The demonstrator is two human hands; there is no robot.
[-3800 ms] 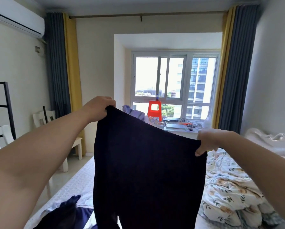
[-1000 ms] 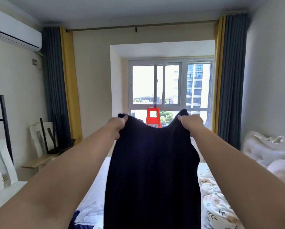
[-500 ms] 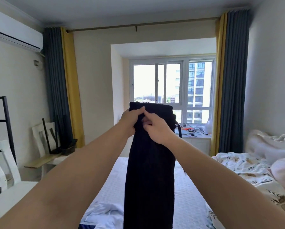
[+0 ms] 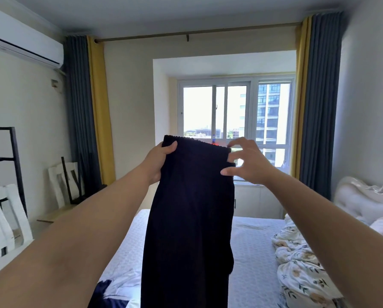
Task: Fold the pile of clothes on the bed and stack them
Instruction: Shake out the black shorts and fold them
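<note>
One dark ribbed garment (image 4: 190, 218) hangs in the air above the bed (image 4: 252, 252), held up between two hands. The left hand (image 4: 158, 162) clamps the garment's top left corner, thumb over the front of the cloth and fingers behind it. The right hand (image 4: 249, 162) sits at the top right edge with fingers spread and loosely bent, fingertips just touching the fabric, not gripping it. Below the left forearm lies one more crumpled white and navy piece of clothing (image 4: 115, 290); below the right forearm lies one floral quilt (image 4: 301, 270). The garment's lower end is cut off by the bottom of the view, and its rear layers are hidden, so how it is doubled cannot be told. A red object behind its top edge is nearly all covered. Half a second ago both hands pinched the top edge close together in the middle; now they are apart at its two corners and the right one has let go
</note>
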